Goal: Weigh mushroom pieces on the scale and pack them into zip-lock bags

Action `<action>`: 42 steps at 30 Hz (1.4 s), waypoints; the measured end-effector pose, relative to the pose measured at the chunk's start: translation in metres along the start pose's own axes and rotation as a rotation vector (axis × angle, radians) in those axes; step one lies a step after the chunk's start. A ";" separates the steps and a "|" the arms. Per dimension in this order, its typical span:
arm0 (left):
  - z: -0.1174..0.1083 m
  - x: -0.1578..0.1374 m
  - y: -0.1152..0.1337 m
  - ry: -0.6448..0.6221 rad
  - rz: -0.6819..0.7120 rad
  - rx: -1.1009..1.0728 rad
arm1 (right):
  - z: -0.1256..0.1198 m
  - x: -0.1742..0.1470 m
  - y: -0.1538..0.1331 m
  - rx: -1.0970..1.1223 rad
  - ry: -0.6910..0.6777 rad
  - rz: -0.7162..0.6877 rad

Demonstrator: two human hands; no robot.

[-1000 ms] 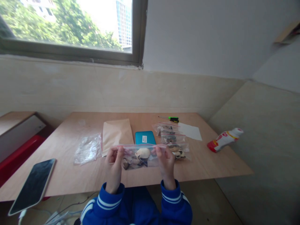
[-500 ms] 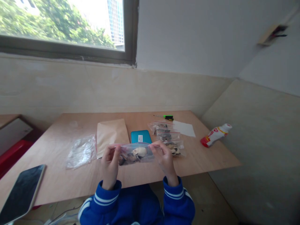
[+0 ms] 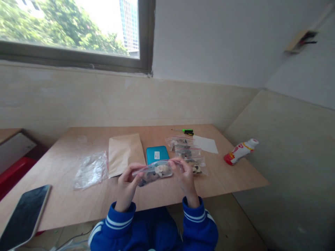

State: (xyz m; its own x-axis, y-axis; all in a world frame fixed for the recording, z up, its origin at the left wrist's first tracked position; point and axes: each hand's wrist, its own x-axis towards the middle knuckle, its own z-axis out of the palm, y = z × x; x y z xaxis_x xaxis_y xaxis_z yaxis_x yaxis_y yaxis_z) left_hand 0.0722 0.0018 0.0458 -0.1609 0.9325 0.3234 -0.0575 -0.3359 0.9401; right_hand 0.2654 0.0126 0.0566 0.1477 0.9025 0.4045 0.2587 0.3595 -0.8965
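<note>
A clear zip-lock bag with pale and dark pieces inside hangs between my hands, above the front part of the table; I cannot make out what the pieces are. My left hand pinches its left top corner between thumb and fingers. At the other end, my right hand grips the right part of the top edge. Just behind the bag lies a teal box with a white label, partly covered by it. Several similar filled zip-lock bags lie beyond my right hand, the nearest partly hidden by it.
On the wooden table are a brown paper envelope, a flat clear plastic bag, a tablet-like device, a screwdriver, a white paper sheet and a tilted red-and-white bottle. Walls border the back and right.
My left hand has shifted right, closer to my right hand, and the bag's left end now dips lower. The bag's top edge is less taut. My right hand has barely moved.
</note>
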 end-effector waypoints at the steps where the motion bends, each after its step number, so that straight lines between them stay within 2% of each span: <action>1: 0.000 0.000 0.001 0.015 0.009 0.028 | 0.000 0.000 -0.001 -0.007 -0.048 -0.002; 4: -0.002 0.001 0.002 0.077 0.031 0.110 | -0.001 0.001 -0.003 -0.079 -0.167 -0.061; 8: -0.008 0.001 0.001 0.155 0.060 0.190 | 0.002 0.002 -0.004 -0.206 -0.213 -0.195; 11: -0.011 0.000 -0.001 0.163 0.086 0.249 | 0.008 0.002 -0.003 -0.258 -0.160 -0.277; 15: -0.012 -0.003 -0.004 0.179 0.138 0.389 | 0.017 0.001 -0.002 -0.367 -0.017 -0.357; 18: -0.009 -0.005 -0.005 0.196 0.176 0.446 | 0.019 0.000 -0.002 -0.400 0.025 -0.364; 23: -0.009 -0.006 -0.006 0.205 0.202 0.447 | 0.016 -0.001 -0.010 -0.462 -0.084 -0.365; 28: -0.008 -0.006 -0.004 0.148 0.228 0.433 | 0.017 -0.004 -0.021 -0.473 -0.158 -0.376; 36: -0.005 -0.007 0.000 0.022 0.232 0.357 | 0.019 -0.005 -0.019 -0.474 -0.017 -0.379; 39: -0.005 -0.008 -0.002 -0.027 0.172 0.315 | 0.018 -0.006 -0.017 -0.502 0.009 -0.367; 42: -0.001 -0.009 -0.003 -0.014 0.074 0.290 | 0.019 -0.007 -0.018 -0.496 0.011 -0.358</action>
State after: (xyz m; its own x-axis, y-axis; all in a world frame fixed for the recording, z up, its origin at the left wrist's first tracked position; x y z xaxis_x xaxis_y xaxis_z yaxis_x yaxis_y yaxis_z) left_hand 0.0726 -0.0059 0.0400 -0.1408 0.9091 0.3921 0.2384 -0.3532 0.9047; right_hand 0.2416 0.0041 0.0659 -0.0218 0.7426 0.6694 0.7073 0.4846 -0.5147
